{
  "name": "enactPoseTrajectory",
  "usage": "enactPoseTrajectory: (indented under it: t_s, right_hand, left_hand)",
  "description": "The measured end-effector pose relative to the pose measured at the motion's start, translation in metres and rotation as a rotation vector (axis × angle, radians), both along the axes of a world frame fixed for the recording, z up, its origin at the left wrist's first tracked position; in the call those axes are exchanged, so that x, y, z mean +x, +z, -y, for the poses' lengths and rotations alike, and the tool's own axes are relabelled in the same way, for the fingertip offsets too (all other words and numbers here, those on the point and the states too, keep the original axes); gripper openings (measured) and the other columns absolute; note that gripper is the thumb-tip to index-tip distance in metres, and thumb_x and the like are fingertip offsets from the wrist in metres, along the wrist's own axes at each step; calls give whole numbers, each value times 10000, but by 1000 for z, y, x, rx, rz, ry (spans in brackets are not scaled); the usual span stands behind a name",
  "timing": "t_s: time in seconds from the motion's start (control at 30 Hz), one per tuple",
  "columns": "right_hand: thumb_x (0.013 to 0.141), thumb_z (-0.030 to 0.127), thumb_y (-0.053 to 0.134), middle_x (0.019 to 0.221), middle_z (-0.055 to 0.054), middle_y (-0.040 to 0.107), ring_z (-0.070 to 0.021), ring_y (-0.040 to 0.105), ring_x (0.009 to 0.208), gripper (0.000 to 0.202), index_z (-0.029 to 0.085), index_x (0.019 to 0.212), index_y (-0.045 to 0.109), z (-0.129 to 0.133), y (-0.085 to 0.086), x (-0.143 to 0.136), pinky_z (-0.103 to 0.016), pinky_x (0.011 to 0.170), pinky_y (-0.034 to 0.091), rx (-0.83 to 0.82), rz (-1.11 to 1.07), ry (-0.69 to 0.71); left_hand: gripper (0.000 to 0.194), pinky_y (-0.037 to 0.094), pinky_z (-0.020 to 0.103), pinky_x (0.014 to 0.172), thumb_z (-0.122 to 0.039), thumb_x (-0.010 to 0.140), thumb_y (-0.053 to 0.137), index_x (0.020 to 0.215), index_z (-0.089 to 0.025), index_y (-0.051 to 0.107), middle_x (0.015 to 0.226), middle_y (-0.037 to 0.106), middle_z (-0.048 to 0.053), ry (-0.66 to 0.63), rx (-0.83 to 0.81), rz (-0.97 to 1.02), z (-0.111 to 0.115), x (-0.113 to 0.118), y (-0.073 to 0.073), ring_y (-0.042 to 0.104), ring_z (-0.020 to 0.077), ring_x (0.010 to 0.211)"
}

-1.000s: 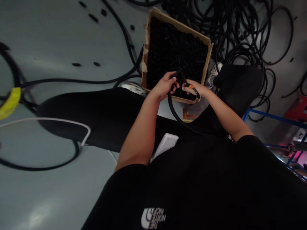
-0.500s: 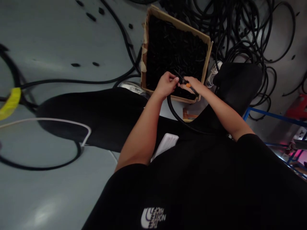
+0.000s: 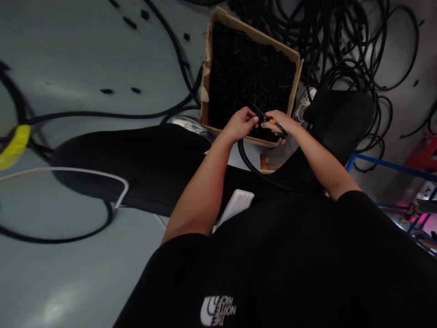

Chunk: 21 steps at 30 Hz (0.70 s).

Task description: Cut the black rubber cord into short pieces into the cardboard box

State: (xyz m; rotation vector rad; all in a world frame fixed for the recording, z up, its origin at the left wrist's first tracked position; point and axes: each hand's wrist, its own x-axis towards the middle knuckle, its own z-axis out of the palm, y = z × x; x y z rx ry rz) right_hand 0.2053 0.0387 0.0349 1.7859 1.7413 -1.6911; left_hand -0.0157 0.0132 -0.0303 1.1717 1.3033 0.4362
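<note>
Over the near edge of a cardboard box (image 3: 297, 75), my left hand (image 3: 241, 124) pinches a black hose (image 3: 246, 157) near its end. The hose bends down from my fingers and runs across my lap to the right. My right hand (image 3: 277, 122), close beside the left, is closed around scissors with black and orange handles (image 3: 272, 121). Their thin blade (image 3: 256, 108) points up and left over the box, near the left fingertips. Whether the blades touch the hose cannot be made out. Short black hose pieces (image 3: 251, 68) fill the box.
Long black hoses (image 3: 336, 50) lie tangled on the floor behind and right of the box. Several loose pieces (image 3: 129, 23) are scattered at the left. A white device (image 3: 236, 207) rests on my lap, and a white cable (image 3: 85, 170) crosses my leg. A blue frame (image 3: 392, 165) stands at right.
Both hands have shifted slightly right and toward me. The scissors' handle loop now stands out farther from my right palm. The box has not moved.
</note>
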Motion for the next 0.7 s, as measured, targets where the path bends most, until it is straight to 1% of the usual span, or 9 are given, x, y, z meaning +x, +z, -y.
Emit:
enactPoseTrajectory:
  t_s: [0.1, 0.13, 0.2, 0.27, 0.33, 0.4, 0.47, 0.57, 0.7]
  right_hand:
    - [1177, 290, 856, 720, 54, 629, -162, 670, 629, 266, 228, 983, 686, -2, 4, 2, -263, 623, 505, 35, 84, -28]
    - [1187, 293, 853, 721, 58, 626, -162, 668, 630, 272, 233, 987, 678, -2, 4, 2, -265, 625, 504, 41, 84, -47]
    - [1198, 312, 857, 718, 70, 617, -159, 659, 627, 300, 251, 1000, 640, -1, 4, 2, -257, 629, 508, 34, 42, -88]
    - [1192, 336, 873, 722, 80, 616, -160, 660, 640, 345, 270, 1005, 590, 0, 1, 2, -246, 649, 521, 20, -22, -109]
    - [1174, 344, 885, 759, 71, 644, -168, 688, 698, 362, 277, 1012, 569, 0, -1, 1, -246, 702, 550, 23, -67, -91]
    - [1158, 333, 878, 823, 46, 690, -184, 725, 791, 325, 272, 1028, 587, 0, -1, 1, -261, 787, 581, 63, -67, -47]
    - [1140, 321, 862, 901, 18, 742, -207, 754, 895, 252, 265, 1071, 626, 0, 2, 1, -282, 880, 594, 130, -44, 0]
    - [1116, 334, 842, 1011, -19, 798, -238, 770, 1025, 185, 259, 1156, 678, 1, 8, 1, -308, 971, 582, 238, -33, 63]
    - [1130, 388, 826, 1080, -35, 814, -249, 761, 1072, 199, 244, 1213, 718, 0, 13, 1, -320, 979, 545, 288, -54, 123]
  left_hand:
    - [404, 655, 424, 840, -691, 1167, 781, 1234, -307, 675, 871, 674, 27, 83, 17, -50, -2, -3, -7, 748, 289, 828]
    - [426, 655, 422, 831, -719, 1186, 755, 1274, -309, 677, 879, 668, 24, 119, 17, -67, -3, -4, -9, 754, 291, 824]
    - [411, 657, 413, 798, -700, 1220, 700, 1326, -302, 690, 890, 665, 24, 175, 2, -61, -5, -3, -7, 749, 283, 807]
    - [376, 674, 413, 783, -637, 1235, 673, 1357, -287, 729, 916, 695, 41, 187, -1, -8, -7, -1, 2, 766, 283, 827]
    - [382, 710, 437, 822, -610, 1225, 706, 1419, -287, 773, 979, 748, 71, 161, 29, 39, -9, 2, 16, 824, 305, 919]
    - [426, 737, 472, 877, -617, 1206, 770, 1503, -311, 782, 1043, 789, 91, 137, 67, 54, -10, 3, 30, 868, 335, 1024]
    - [458, 745, 488, 897, -630, 1199, 810, 1537, -326, 761, 1063, 806, 97, 133, 84, 49, -11, 3, 37, 872, 343, 1056]
    - [421, 732, 474, 868, -632, 1214, 803, 1469, -307, 720, 1056, 812, 102, 126, 65, 17, -10, 1, 32, 830, 314, 985]
    - [355, 689, 425, 808, -620, 1221, 784, 1330, -299, 678, 1058, 810, 97, 144, 22, -9, -9, -3, 17, 779, 273, 895]
